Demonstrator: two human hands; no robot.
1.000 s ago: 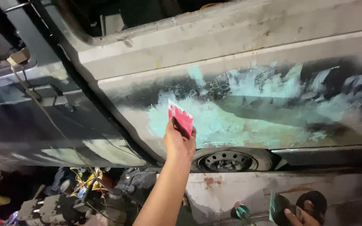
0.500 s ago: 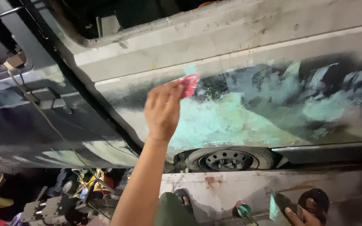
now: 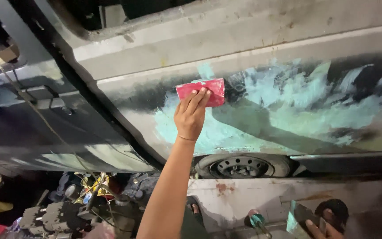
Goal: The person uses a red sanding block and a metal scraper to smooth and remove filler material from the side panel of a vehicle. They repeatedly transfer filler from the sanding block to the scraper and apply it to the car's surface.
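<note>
Up high, left hand is raised on an outstretched arm w/ fingers pressed flat on a red spreader, pinning it vs. the car body panel; thumb side not visible, so the hand is clamped on the card against the metal. Spreader sits at the upper left edge of the pale green filler patch, which smears across a dark sanded area of the panel. Below the patch, a wheel w/ steel rim shows under the arch. To the left, an open door hangs w/ a thin cable running down it. Bottom right, right hand is only partly in frame, fingers closed round a small flat board smeared w/ green filler; a dark round tin is just behind it. Near it, a screwdriver w/ teal handle lies on the light grey floor sheet. Bottom left: clutter of wires & tool parts.
</note>
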